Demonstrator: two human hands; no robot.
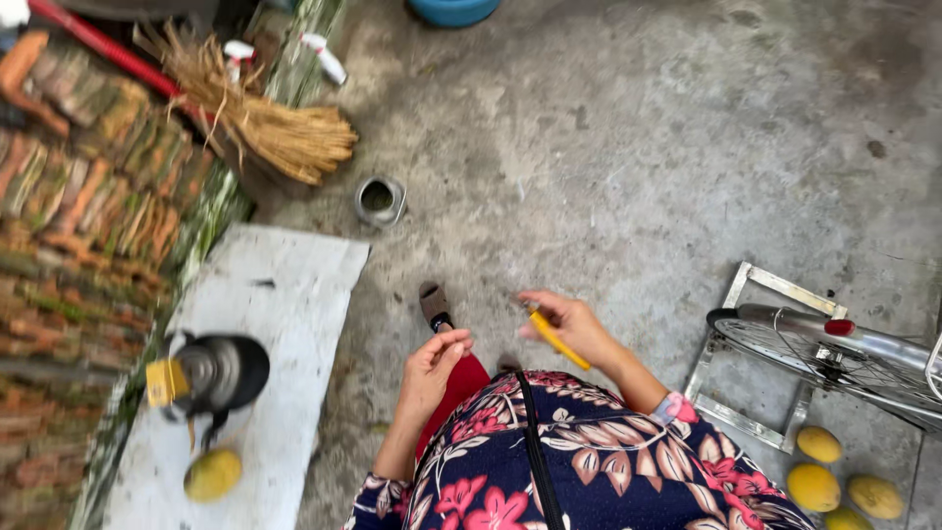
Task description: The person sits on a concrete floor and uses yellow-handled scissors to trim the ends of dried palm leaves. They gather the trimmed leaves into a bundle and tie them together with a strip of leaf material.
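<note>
The right hand (574,329) is closed around a thin yellow tool (556,340); its tip is hidden in the fingers, so what kind of tool it is stays unclear. The left hand (432,368) beside the tool is loose and holds nothing. Left of the tool, a black kettle (221,373) and a yellow fruit (213,474) sit on a white slab (285,285). Right of it, a bicycle wheel (834,363) is cut off by the frame edge.

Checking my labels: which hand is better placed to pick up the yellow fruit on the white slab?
Probably the left hand: it is empty and on the side of the yellow fruit on the white slab. The right hand holds a yellow tool.
</note>
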